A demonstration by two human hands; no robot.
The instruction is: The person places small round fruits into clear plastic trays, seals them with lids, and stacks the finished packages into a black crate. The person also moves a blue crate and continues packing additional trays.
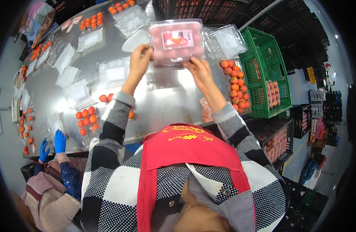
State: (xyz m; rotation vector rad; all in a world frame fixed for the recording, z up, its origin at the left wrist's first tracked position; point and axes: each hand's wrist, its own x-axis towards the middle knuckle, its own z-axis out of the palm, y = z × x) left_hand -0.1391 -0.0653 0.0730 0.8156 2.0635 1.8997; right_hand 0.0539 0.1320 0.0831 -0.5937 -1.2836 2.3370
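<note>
A closed clear plastic clamshell [176, 56] full of round reddish fruits is held over the metal table, a printed label [178, 39] on its lid. My left hand [140, 59] pinches its left edge between thumb and fingers. At its lower right edge, my right hand [199, 71] grips with the fingertips. Loose red-orange fruits [235, 85] lie in a group to the right of my right hand. Nearer me, partly behind my right forearm, is a pile of printed labels [206, 110]. An open clear tray with a white liner [115, 74] lies left of my left hand.
A green plastic crate [263, 111] at the right holds a filled pack [272, 94]. Empty clear clamshells [224, 40] lie beside it. Black crates [192, 10] stand beyond the table [154, 116]. At the left, a co-worker's blue-gloved hands [60, 141] are near fruit-filled trays [86, 121].
</note>
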